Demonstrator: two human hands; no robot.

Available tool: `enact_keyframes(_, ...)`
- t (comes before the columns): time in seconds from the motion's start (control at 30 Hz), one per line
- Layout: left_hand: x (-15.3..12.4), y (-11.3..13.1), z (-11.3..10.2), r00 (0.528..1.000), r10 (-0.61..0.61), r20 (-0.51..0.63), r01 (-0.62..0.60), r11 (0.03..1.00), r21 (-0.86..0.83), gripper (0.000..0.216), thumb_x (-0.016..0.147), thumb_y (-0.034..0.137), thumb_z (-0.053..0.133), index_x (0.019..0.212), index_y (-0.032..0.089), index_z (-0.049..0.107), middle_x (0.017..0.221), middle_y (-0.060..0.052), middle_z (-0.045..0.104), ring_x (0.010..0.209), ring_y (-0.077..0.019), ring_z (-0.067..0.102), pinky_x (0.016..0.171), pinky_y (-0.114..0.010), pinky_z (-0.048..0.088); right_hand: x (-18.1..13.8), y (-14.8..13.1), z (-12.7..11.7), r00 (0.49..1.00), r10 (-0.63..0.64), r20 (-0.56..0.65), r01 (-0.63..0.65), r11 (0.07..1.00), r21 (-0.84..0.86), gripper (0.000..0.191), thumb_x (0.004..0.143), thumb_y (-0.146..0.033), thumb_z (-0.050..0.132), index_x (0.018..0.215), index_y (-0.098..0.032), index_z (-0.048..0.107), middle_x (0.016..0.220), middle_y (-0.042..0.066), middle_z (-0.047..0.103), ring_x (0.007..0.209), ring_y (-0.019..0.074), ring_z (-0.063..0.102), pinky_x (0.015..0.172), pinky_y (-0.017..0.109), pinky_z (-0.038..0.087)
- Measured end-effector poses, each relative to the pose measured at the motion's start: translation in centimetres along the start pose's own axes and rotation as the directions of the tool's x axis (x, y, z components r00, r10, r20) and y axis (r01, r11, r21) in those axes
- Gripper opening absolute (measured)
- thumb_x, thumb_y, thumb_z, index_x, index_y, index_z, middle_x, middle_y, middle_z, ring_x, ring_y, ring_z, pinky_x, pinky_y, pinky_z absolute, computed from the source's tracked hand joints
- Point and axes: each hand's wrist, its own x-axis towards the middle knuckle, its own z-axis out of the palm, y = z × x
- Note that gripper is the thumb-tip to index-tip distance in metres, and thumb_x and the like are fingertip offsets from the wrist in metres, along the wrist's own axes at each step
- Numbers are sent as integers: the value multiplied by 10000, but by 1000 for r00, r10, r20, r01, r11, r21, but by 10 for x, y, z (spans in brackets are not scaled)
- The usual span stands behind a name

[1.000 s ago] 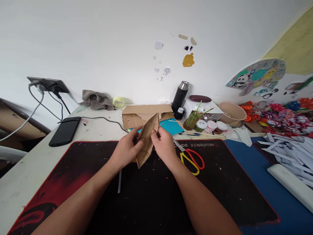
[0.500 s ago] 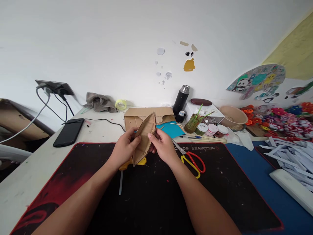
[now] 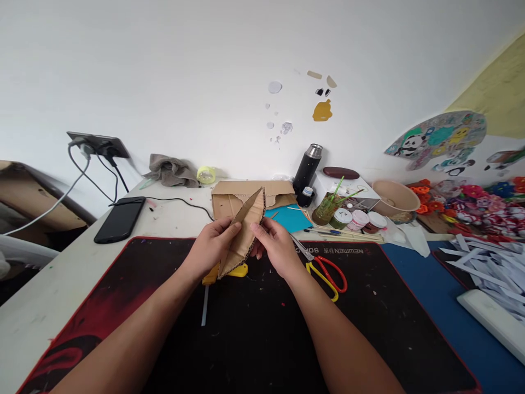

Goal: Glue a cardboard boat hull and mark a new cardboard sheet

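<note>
Brown cardboard point(image 3: 246, 232) pinched in left hand point(image 3: 211, 243) and right hand point(image 3: 278, 244); scissors point(image 3: 309, 255) just beside right hand; yellow tool point(image 3: 240, 270) below left hand, partly hidden.

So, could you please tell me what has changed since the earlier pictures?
The lower tip of the cardboard piece has swung to the left, and more of the yellow tool on the mat now shows. The left hand and right hand both still hold the cardboard. The scissors and phone have stayed put.
</note>
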Motion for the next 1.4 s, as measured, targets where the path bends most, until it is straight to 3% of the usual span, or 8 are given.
enact_keyframes(0.23, -2, -4, -2, 999, -51, 10, 52, 995, -84, 580, 954, 720, 674, 1040, 160, 798, 878, -86, 812, 719, -234, 698, 715, -338, 574, 1, 2, -1, 999, -40, 12, 39, 999, 36, 513, 908, -731, 751, 946, -231, 641, 759, -38, 635, 525, 135, 650, 446, 252, 476)
enact_keyframes(0.43, 2, -4, -1, 999, -32, 20, 34, 994, -106, 460, 836, 621, 830, 966, 181, 789, 880, -71, 797, 762, -235, 698, 703, -328, 572, 1, 4, 0, 999, -39, -10, 39, 999, 26, 533, 915, -742, 731, 1034, -223, 703, 753, -32, 657, 524, 135, 642, 450, 255, 473)
enact_keyframes(0.53, 10, -5, -11, 982, -32, -187, -2, 984, -180, 387, 746, 506, 873, 947, 191, 774, 805, -33, 763, 687, -200, 660, 626, -291, 536, 1, 2, -2, 991, -83, -109, 85, 996, 12, 586, 912, -739, 735, 1154, -206, 738, 802, -17, 683, 496, 115, 603, 442, 254, 439)
enact_keyframes(0.7, 28, -6, -43, 842, 39, -537, -242, 918, -313, 320, 702, 381, 824, 948, 191, 749, 831, -6, 751, 684, -165, 652, 619, -255, 536, 6, 1, -10, 938, -164, -305, 151, 986, -67, 523, 950, -699, 700, 1075, -195, 761, 718, -23, 649, 469, 103, 514, 446, 256, 377)
enact_keyframes(0.83, 38, -6, -58, 775, 13, -632, -311, 878, -364, 272, 639, 337, 818, 847, 197, 712, 797, 3, 734, 700, -163, 660, 641, -254, 547, 6, 7, -15, 966, -150, -212, 83, 952, -294, 456, 975, -638, 672, 1038, -196, 763, 751, -1, 698, 483, 121, 537, 502, 280, 425)
enact_keyframes(0.97, 42, -8, -60, 767, -30, -641, -296, 870, -394, 239, 619, 323, 797, 802, 212, 690, 763, 3, 720, 677, -169, 644, 605, -260, 530, 0, 8, -25, 988, -116, -107, 27, 792, -610, 330, 1047, -492, 615, 1105, -220, 792, 856, 26, 780, 627, 173, 663, 647, 307, 505)
enact_keyframes(1.2, 34, -11, -46, 873, 20, -487, -223, 906, -361, 266, 692, 375, 797, 870, 188, 737, 782, -11, 735, 709, -182, 643, 637, -264, 493, 2, -9, -38, 992, 126, 24, 8, 122, -992, 308, 1081, -332, 661, 1362, -248, 754, 1310, 97, 768, 1104, 257, 752, 875, 327, 522)
enact_keyframes(1.4, 26, -11, -38, 915, 114, -386, -210, 954, -215, 260, 805, 431, 748, 929, 204, 735, 866, -18, 749, 800, -209, 651, 704, -286, 499, 14, -10, -37, 977, 212, 13, 11, 11, -1000, 208, 1052, -342, 717, 1208, -236, 806, 1298, 104, 742, 1069, 271, 758, 795, 322, 504)
